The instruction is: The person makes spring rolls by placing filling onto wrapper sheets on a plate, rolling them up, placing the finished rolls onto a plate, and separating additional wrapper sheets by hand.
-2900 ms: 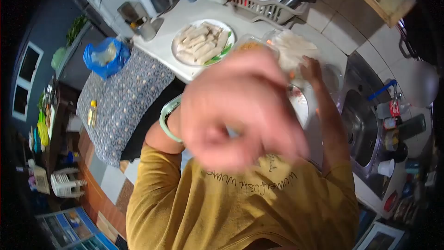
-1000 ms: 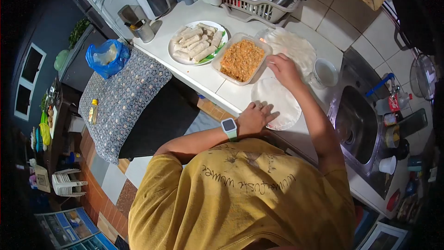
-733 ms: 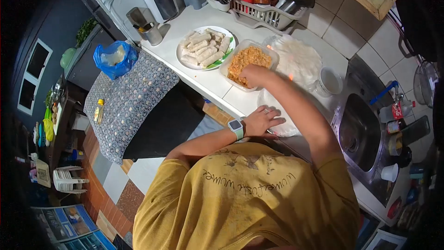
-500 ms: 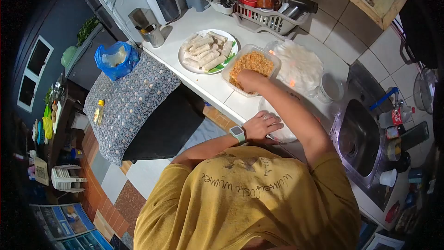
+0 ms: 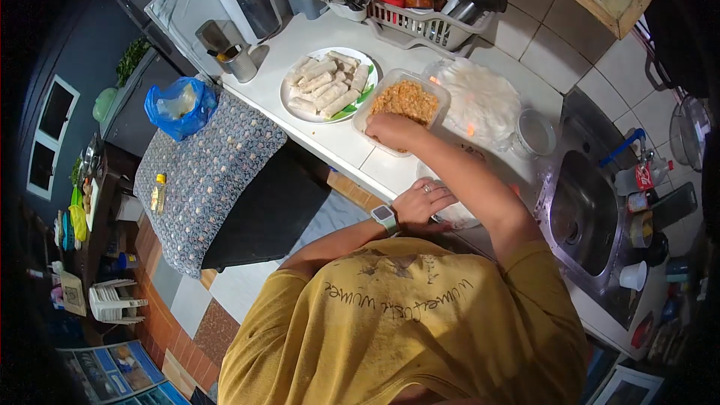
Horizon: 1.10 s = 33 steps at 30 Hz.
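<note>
My right hand [image 5: 391, 130] is down in a clear plastic tub [image 5: 363, 116] of orange-brown chopped filling [image 5: 409, 101]. Its fingers curl into the filling at the tub's near left side, and the fingertips are mostly hidden. My left hand [image 5: 424, 201], with a ring and a watch on the wrist, lies with fingers extended at the edge of a pale round plate or wrapper [image 5: 457, 214], which my right forearm partly covers. Left of the tub, rolled spring rolls [image 5: 328, 84] are heaped on a white plate [image 5: 288, 97]. Thin white wrappers [image 5: 480, 101] lie stacked on plastic behind the tub.
A clear cup [image 5: 535, 133] stands near the metal sink [image 5: 585, 217] on the right. Behind is a dish rack [image 5: 431, 22] full of dishes. Blue plastic bag [image 5: 180, 109] and small yellow-capped bottle [image 5: 158, 193] rest on a patterned cloth at left.
My right hand has shifted left and slightly nearer within the tub, showing more of the filling. My left hand stays in nearly the same place. The camera view has moved slightly.
</note>
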Each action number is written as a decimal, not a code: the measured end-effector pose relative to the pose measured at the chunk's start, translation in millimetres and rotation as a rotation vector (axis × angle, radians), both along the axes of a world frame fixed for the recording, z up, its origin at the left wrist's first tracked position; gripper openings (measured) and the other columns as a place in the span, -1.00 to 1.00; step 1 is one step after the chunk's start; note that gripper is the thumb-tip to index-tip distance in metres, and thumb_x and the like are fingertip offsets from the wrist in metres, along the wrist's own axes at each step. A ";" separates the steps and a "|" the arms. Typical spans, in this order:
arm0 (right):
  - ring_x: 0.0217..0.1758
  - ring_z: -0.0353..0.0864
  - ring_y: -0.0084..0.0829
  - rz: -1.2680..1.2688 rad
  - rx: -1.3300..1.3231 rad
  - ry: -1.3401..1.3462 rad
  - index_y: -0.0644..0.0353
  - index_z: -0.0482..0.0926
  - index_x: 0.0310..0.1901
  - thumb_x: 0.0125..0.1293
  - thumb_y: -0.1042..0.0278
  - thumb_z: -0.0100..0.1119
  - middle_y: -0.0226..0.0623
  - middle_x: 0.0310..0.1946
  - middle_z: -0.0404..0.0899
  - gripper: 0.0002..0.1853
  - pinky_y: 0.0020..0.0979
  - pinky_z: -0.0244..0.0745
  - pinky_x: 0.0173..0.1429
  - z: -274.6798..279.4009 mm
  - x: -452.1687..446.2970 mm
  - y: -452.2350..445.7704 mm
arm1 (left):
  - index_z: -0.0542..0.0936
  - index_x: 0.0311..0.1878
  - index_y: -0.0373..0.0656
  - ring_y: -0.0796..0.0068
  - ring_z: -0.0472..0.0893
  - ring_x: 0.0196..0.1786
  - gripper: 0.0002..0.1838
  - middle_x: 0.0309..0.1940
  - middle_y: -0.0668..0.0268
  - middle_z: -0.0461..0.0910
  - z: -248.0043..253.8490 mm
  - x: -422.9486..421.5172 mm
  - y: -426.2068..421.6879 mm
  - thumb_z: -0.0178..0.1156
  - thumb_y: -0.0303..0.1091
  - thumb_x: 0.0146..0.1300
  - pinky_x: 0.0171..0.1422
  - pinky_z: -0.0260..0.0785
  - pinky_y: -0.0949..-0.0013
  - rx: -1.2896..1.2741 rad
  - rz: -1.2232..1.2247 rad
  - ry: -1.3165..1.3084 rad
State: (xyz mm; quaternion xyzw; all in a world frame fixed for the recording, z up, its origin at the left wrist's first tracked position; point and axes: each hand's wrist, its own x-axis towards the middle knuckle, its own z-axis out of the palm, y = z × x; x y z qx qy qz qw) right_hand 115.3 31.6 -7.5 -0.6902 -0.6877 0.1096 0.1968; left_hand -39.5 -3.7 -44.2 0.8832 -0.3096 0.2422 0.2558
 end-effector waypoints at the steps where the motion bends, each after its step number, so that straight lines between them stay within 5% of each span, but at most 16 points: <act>1: -0.31 0.58 -0.09 -0.051 -0.073 -0.001 0.19 0.59 -0.40 -0.07 0.50 0.18 -0.06 -0.43 0.56 -0.87 -0.20 0.44 -0.23 -5.2 1.6 3.4 | 0.46 0.09 -0.14 0.30 0.46 0.08 -0.39 -0.03 0.24 0.51 1.2 -1.1 -0.3 0.26 0.03 0.03 0.24 0.16 0.18 -0.010 0.000 0.023; 8: -0.16 0.62 -0.22 -0.235 0.097 0.221 0.21 0.64 -0.21 -0.12 0.40 0.36 -0.11 -0.21 0.63 -0.67 -0.38 0.49 -0.04 45.0 20.5 -43.4 | 0.45 -0.10 -0.10 0.28 0.44 0.15 -0.52 -0.02 0.28 0.50 4.8 -2.0 0.2 0.35 -0.03 0.02 0.29 0.14 0.16 -0.082 0.022 0.070; 12: -0.20 0.60 -0.33 -0.345 0.095 0.362 0.21 0.63 -0.19 -0.03 0.41 0.34 -0.20 -0.27 0.62 -0.70 -0.36 0.48 -0.05 75.9 4.7 -116.9 | 0.46 -0.15 -0.12 0.24 0.45 0.12 -0.51 -0.06 0.29 0.52 2.9 -3.1 1.4 0.38 -0.02 -0.02 0.26 0.16 0.13 -0.140 0.021 0.085; 16: -0.21 0.56 -0.28 -0.351 0.010 0.118 0.14 0.57 -0.07 -0.01 0.50 0.25 -0.21 -0.24 0.55 -0.63 -0.35 0.47 -0.09 57.7 -27.9 -191.7 | 0.47 -0.24 -0.10 0.22 0.49 -0.02 -0.59 -0.17 0.27 0.52 3.5 -6.3 9.8 0.34 -0.02 0.00 0.16 0.19 0.18 -0.290 0.058 0.088; 20: -0.19 0.58 -0.24 -0.558 0.027 0.291 0.16 0.52 -0.05 -0.01 0.53 0.24 -0.20 -0.20 0.54 -0.60 -0.36 0.47 -0.09 24.5 -70.8 -220.3 | 0.50 -0.27 -0.08 0.19 0.52 -0.16 -0.64 -0.28 0.25 0.54 14.0 -8.6 8.5 0.36 -0.09 -0.02 -0.05 0.26 0.17 -0.310 0.182 0.152; 24: -0.20 0.58 -0.24 -0.671 0.144 0.288 0.20 0.55 -0.15 0.03 0.49 0.28 -0.23 -0.25 0.56 -0.71 -0.34 0.48 -0.13 1.6 -76.9 -229.1 | 0.56 -0.18 -0.09 0.16 0.55 -0.19 -0.55 -0.27 0.21 0.57 31.3 3.2 -3.5 0.42 -0.06 -0.11 -0.09 0.31 0.18 -0.221 0.208 0.162; 29: -0.32 0.50 -0.17 -0.571 0.273 0.167 0.19 0.60 -0.29 0.08 0.44 0.19 -0.17 -0.46 0.47 -0.87 -0.26 0.39 -0.25 -9.4 -74.9 -232.7 | 0.64 -0.29 -0.06 0.23 0.57 -0.23 -0.72 -0.35 0.27 0.60 31.7 21.9 -3.9 0.38 -0.14 -0.06 -0.16 0.38 0.20 -0.150 0.119 0.352; 33: -0.32 0.49 -0.17 -0.563 0.136 0.106 0.17 0.60 -0.30 0.09 0.42 0.20 -0.19 -0.47 0.46 -0.87 -0.24 0.37 -0.23 -17.0 -63.9 -237.7 | 0.64 -0.29 -0.06 0.22 0.56 -0.28 -0.72 -0.41 0.28 0.59 25.2 31.1 12.6 0.37 -0.17 -0.07 -0.15 0.39 0.23 -0.060 0.048 0.238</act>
